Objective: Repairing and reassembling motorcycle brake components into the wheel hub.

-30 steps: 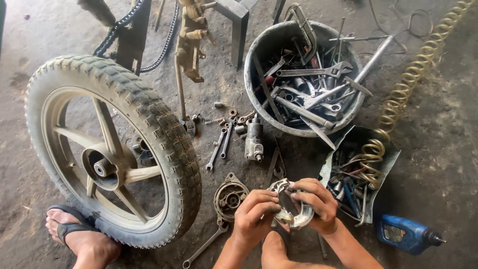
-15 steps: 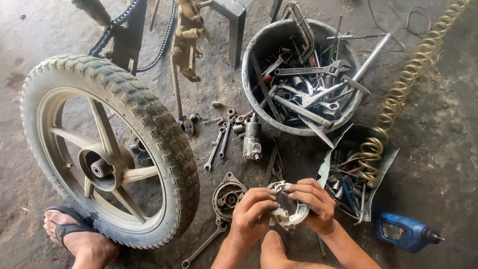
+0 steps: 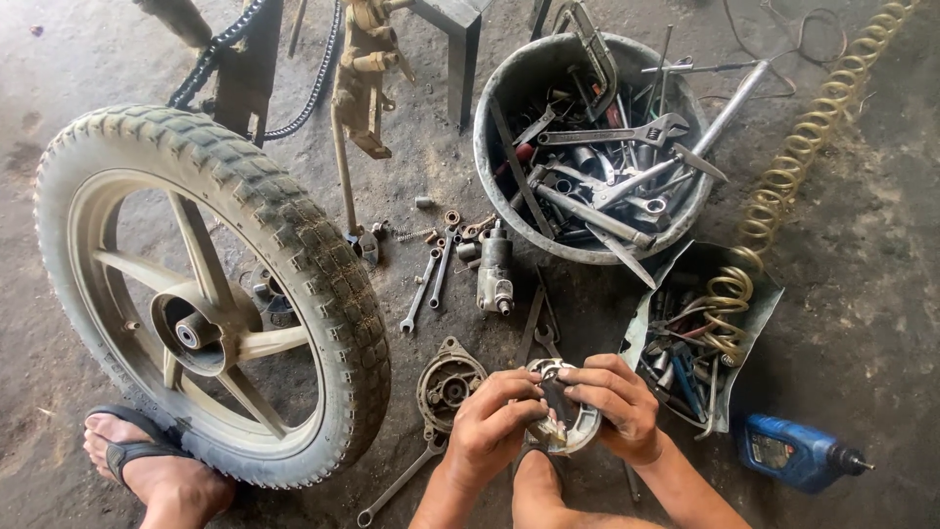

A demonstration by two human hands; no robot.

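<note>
Both my hands hold a round metal brake shoe assembly (image 3: pixel 563 423) low in the middle of the head view. My left hand (image 3: pixel 493 423) grips its left side with the thumb over the top. My right hand (image 3: pixel 617 402) clasps its right side, fingers curled across the front. Just left of my hands a round brake drum plate (image 3: pixel 448 385) lies on the ground. A wrench (image 3: pixel 397 483) lies below it. A dusty motorcycle wheel (image 3: pixel 211 294) with a knobby tyre leans at the left.
A grey bucket (image 3: pixel 499 93) full of wrenches and tools stands at the upper right. A box of small tools (image 3: pixel 759 313) sits beside a coiled yellow hose (image 3: pixel 813 147). A blue oil bottle (image 3: pixel 795 453) lies at the lower right. Loose wrenches (image 3: pixel 431 279) lie mid-floor. My sandalled foot (image 3: pixel 147 470) rests under the wheel.
My hands keep hold of the brake shoe assembly and have shifted their fingers slightly on it. The view has drifted a little; nothing else has moved.
</note>
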